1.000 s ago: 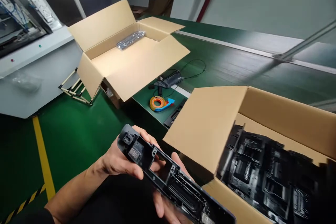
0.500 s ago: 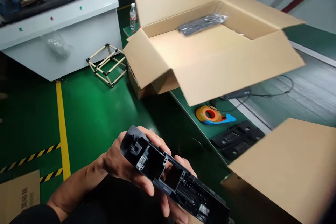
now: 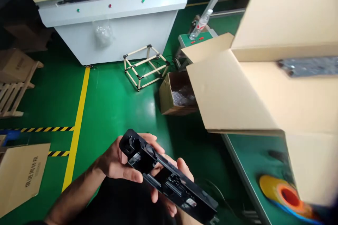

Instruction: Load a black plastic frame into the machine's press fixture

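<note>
A long black plastic housing, its hollow inner side facing up, lies slanted across the bottom middle of the head view. Ribs, a square opening and small clear parts show inside it. My left hand grips its upper left end, with the thumb along the near side and fingers over the far edge. Around the middle, from beneath, wraps my right hand; its palm is mostly hidden behind the housing. Both hands hold the piece in the air, beside the green workbench.
An open cardboard carton with a bagged black part stands on the workbench. Near it is a tape roll. A smaller box and a tube frame are on the floor before a white machine.
My view has swung left, so the carton and tape now sit further right. The housing has tilted a little in my hands, which both keep hold of it.
</note>
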A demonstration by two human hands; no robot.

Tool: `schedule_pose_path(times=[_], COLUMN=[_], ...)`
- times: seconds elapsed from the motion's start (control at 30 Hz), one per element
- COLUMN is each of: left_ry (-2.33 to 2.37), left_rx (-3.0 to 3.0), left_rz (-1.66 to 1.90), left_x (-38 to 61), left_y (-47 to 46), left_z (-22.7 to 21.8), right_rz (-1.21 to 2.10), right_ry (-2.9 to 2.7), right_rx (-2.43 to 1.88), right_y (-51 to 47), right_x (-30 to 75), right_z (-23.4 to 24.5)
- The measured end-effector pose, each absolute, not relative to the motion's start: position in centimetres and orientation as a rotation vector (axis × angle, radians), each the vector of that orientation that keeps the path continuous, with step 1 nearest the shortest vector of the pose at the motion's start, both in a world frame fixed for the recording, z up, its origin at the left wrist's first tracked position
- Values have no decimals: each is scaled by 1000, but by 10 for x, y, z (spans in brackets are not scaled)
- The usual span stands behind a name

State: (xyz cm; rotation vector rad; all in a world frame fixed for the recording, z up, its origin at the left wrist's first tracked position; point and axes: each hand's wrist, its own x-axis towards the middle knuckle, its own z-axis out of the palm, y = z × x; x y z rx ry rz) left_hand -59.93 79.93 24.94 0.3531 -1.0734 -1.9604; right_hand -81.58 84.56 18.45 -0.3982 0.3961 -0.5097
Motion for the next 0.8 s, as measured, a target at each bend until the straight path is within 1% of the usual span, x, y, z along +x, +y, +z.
schedule_pose_path(times=[0.1, 0.2, 0.37, 0.47, 0.67, 0.73, 0.8], left_ry=[-969, -809, -573, -296, 47, 165, 275], left_rx=[509, 736, 1246, 1454, 1218, 1145, 1096], left_rz=[-1919, -1754, -1511, -1344, -1130, -1080, -1036], left_x=[-583, -570, -554, -543, -511, -496, -479], left_y=[773, 733, 641, 582, 485, 464, 446], left_z=[232, 212, 189, 183, 169, 150, 121], right_rz=[-570, -590, -424, -371, -427, -466, -476], right_ry=[465, 634, 962, 948, 693, 644, 582], right_rx=[-517, -765, -1362, -1777, -2426, -2570, -2659], right_y=[793, 722, 587, 512, 386, 353, 322], right_x=[-811, -801, -768, -743, -691, -672, -651], right_z=[185, 187, 185, 180, 161, 143, 117])
